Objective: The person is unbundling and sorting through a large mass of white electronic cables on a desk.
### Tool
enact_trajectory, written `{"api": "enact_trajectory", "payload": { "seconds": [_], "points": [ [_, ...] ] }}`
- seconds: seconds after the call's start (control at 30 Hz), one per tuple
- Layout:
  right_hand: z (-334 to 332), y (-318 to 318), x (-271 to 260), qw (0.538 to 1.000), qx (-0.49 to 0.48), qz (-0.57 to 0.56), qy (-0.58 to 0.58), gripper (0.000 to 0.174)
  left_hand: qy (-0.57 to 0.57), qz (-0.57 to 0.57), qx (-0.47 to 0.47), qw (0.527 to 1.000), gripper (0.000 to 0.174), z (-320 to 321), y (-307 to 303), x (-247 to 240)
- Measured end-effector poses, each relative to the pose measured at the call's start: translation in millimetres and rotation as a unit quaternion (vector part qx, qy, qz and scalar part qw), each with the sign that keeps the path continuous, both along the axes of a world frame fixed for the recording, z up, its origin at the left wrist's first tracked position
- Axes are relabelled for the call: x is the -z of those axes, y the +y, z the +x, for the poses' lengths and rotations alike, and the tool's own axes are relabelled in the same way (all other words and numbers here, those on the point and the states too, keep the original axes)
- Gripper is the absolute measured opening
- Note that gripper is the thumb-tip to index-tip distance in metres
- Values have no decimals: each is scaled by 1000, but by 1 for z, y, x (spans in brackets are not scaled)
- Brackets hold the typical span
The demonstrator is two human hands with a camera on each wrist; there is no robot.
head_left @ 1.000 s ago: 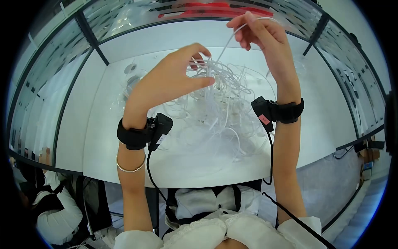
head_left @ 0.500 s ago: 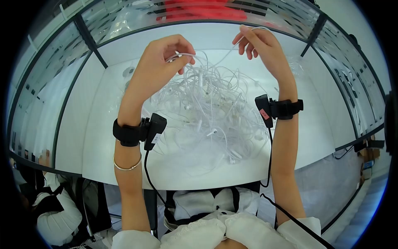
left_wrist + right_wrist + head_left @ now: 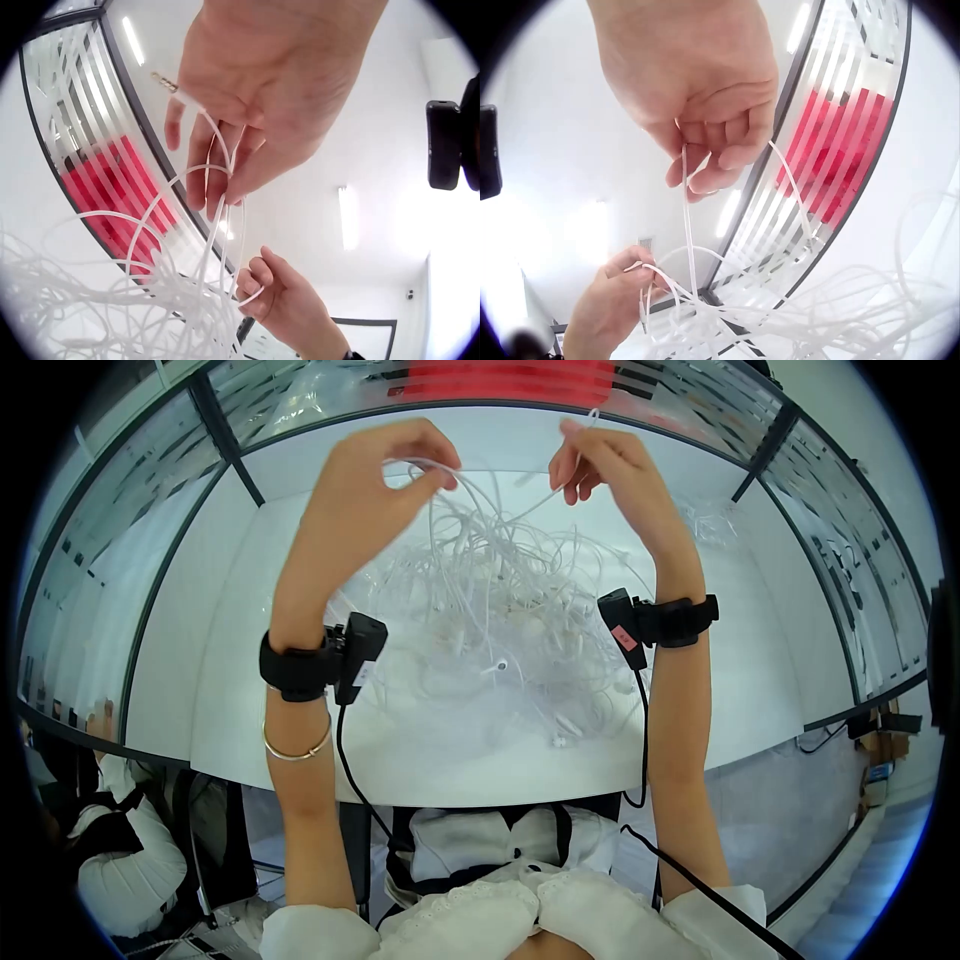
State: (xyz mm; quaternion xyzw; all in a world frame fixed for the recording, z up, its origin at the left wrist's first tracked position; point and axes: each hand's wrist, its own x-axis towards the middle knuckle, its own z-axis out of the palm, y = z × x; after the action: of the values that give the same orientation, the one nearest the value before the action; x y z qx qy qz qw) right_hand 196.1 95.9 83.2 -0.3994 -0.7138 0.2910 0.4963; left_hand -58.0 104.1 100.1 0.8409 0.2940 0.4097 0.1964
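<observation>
A tangled heap of thin white cables (image 3: pixel 500 590) covers the middle of the white table. Above its far left side, my left hand (image 3: pixel 365 495) pinches several cable strands between thumb and fingers. One strand in that grip ends in a small audio plug (image 3: pixel 166 84), which sticks up by the palm in the left wrist view. My right hand (image 3: pixel 620 470), raised over the far right side, pinches a single white cable (image 3: pixel 689 217) between thumb and forefinger. From there the cable slopes down into the tangle.
A low white partition with striped glass and a dark frame (image 3: pixel 470 404) encloses the table's back and sides. Something red (image 3: pixel 510 378) shows behind the glass. Clear plastic (image 3: pixel 710 525) lies at the back right. Another person (image 3: pixel 130 860) sits at the lower left.
My left hand has risen from the heap and moved left, lifting strands with it. The right hand, still pinching its cable, has shifted slightly down and left.
</observation>
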Motion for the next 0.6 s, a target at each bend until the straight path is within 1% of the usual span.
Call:
{"api": "enact_trajectory", "payload": {
  "seconds": [0.03,0.1,0.17,0.2,0.27,0.37,0.4,0.5,0.57,0.6],
  "points": [
    [2,0,-2,1000,-2,4,5,44,-18,6,2,1000,8,-2,3,-1],
    [3,-2,-4,1000,-6,10,16,44,-73,58,27,995,8,-3,7,-1],
    [-1,-4,-4,999,-10,-32,-32,44,-112,109,43,987,9,-1,2,-5],
    [-2,-6,-4,997,-12,-54,-55,44,-105,125,42,986,9,1,-3,-7],
    [-3,-7,-1,986,-66,-94,-118,41,-92,158,39,982,9,6,-13,-10],
    [-9,-13,-1,963,-149,-132,-180,40,-75,104,5,992,9,11,-19,-7],
    [-10,-13,-1,963,-154,-132,-179,40,-74,88,-4,993,9,12,-19,-5],
    [-9,-13,-2,965,-162,-127,-160,39,-64,-43,16,997,18,5,-13,-6],
    [-6,-11,-2,979,-138,-116,-100,39,26,-141,134,980,28,-1,-21,-18],
    [-6,-9,-2,983,-125,-111,-70,38,71,-189,192,960,34,-3,-27,-22]
  ]
}}
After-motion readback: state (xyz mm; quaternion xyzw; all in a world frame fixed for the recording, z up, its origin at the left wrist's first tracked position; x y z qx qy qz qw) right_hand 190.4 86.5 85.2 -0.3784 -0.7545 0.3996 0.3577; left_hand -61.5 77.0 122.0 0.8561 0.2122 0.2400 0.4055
